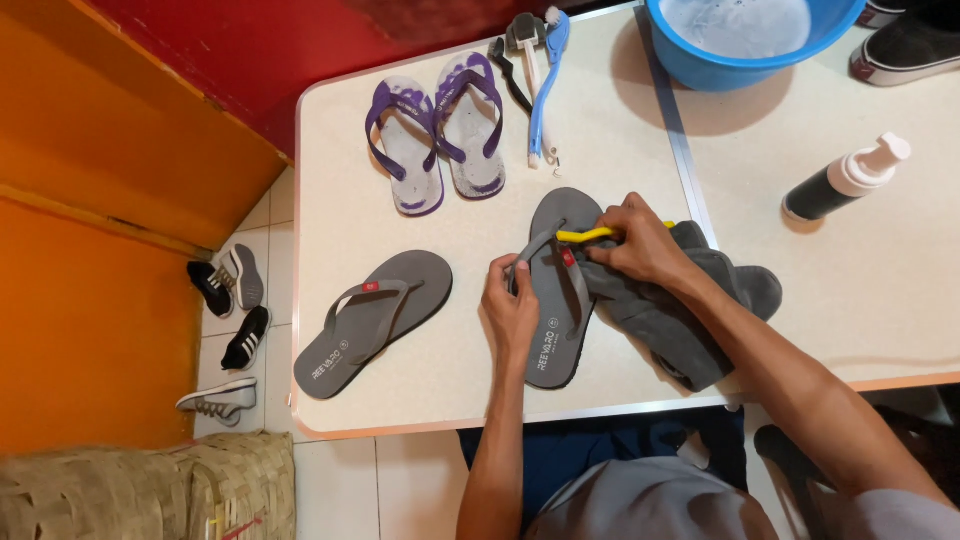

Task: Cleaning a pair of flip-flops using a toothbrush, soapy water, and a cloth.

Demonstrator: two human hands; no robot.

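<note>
Seen from above, a person works at a cream-coloured desk (340, 200). At far left, an orange wall meets a tiled floor (275, 260) where several black and white sneakers (232, 320) lie scattered, and a woven basket (150, 485) sits in the bottom corner.

On the left part of the desk lies a grey flip-flop (372, 322), sole down and angled, not touched by either hand. Behind it, nearer the red wall, a pair of purple and white flip-flops (440, 135) rests side by side. Just right of the pair lie a few cleaning brushes (535, 80), one with a long blue handle.

Near the middle of the desk is a second grey flip-flop (555, 300), lying lengthwise toward the person. The left hand (510, 305) is closed on its left edge and strap, pinching it in place. The right hand (640, 240) is closed around a small brush with a yellow handle (585, 236), pressed against the flip-flop's strap area. Under the right wrist and touching the flip-flop's right edge is a crumpled dark grey cloth (690, 320).

Further right, at the back edge, stands a blue basin (700, 65) holding foamy water. Right of it, a dark bottle with a white pump top (845, 180) lies on its side, well apart from the hands. In the top right corner, black shoes with white soles (905, 45) are partly in view.
</note>
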